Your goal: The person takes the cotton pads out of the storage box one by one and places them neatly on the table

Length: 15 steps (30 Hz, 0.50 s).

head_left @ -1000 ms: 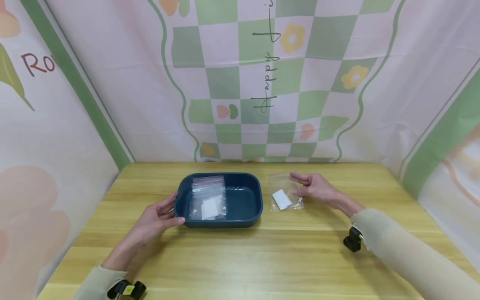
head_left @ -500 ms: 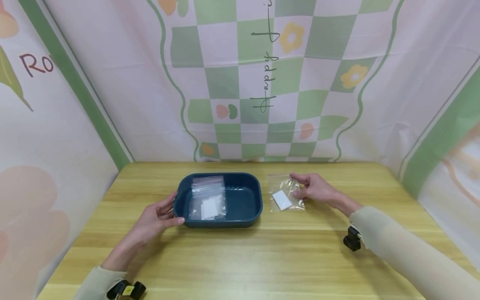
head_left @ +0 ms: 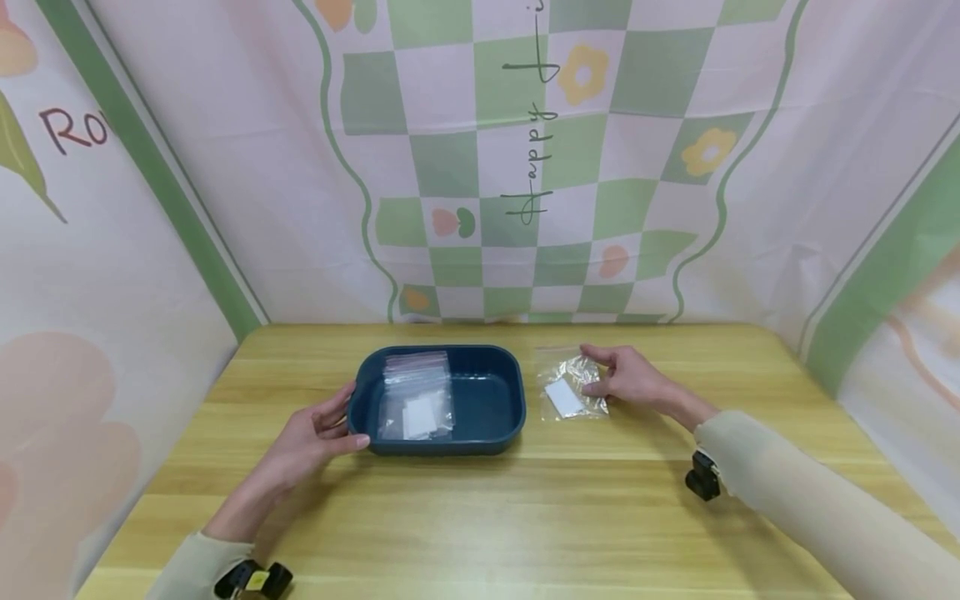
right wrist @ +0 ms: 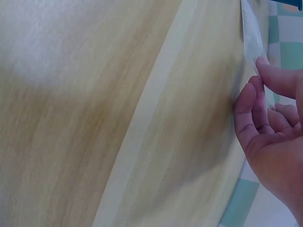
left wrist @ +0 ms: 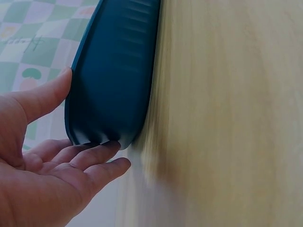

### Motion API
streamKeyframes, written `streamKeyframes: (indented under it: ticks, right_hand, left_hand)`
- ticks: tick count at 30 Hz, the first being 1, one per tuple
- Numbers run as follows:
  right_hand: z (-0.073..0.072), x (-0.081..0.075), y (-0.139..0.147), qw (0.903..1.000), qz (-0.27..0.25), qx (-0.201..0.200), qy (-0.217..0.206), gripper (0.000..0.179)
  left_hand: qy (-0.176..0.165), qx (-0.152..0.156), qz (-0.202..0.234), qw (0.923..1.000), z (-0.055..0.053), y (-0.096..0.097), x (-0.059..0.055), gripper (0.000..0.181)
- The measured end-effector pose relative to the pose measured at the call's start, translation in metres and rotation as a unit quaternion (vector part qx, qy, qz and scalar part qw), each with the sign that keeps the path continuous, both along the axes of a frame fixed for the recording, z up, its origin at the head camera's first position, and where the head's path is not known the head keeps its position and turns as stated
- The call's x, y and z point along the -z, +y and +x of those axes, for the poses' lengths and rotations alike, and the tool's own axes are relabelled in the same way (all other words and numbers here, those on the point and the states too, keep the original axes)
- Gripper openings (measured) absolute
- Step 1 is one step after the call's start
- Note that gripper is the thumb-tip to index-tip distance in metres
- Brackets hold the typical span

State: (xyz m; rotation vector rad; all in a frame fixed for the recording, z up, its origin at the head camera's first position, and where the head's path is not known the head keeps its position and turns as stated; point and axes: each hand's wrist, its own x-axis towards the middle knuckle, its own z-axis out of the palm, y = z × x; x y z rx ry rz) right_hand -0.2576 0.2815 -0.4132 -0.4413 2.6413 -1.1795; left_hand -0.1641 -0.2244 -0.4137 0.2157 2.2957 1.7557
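A dark blue plastic basin (head_left: 487, 404) stands on the table. My left hand (head_left: 307, 446) holds its left end, thumb on the rim and fingers against the outer wall, as the left wrist view shows. Inside the basin's left half lies an overlapping row of clear zip bags (head_left: 416, 383) with white cards in them. To the right of the basin, my right hand (head_left: 630, 377) pinches the right side of one clear zip bag (head_left: 551, 367) between thumb and fingers. A white card (head_left: 563, 398) sits in that bag. The right wrist view shows the bag nearly edge-on, close to the table.
The wooden table (head_left: 480, 517) reaches back to a patterned cloth (head_left: 510, 158) hanging behind it. More cloth hangs at the left and right sides. Each wrist wears a small black camera, the right one (head_left: 703, 477) just below the sleeve cuff.
My right hand has shifted very slightly, and the bag in it has creased, with changed glints on the plastic. The left hand and the basin have stayed put.
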Motion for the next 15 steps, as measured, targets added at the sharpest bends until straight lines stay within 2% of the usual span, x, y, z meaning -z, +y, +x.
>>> streamKeyframes:
  ticks: [15]
  right_hand:
    - [-0.0012, 0.0027, -0.0026, 0.9993, 0.032, 0.001, 0.021, 0.086]
  left_hand:
    - [-0.002, -0.003, -0.014, 0.9999, 0.0007, 0.0007, -0.0008, 0.085]
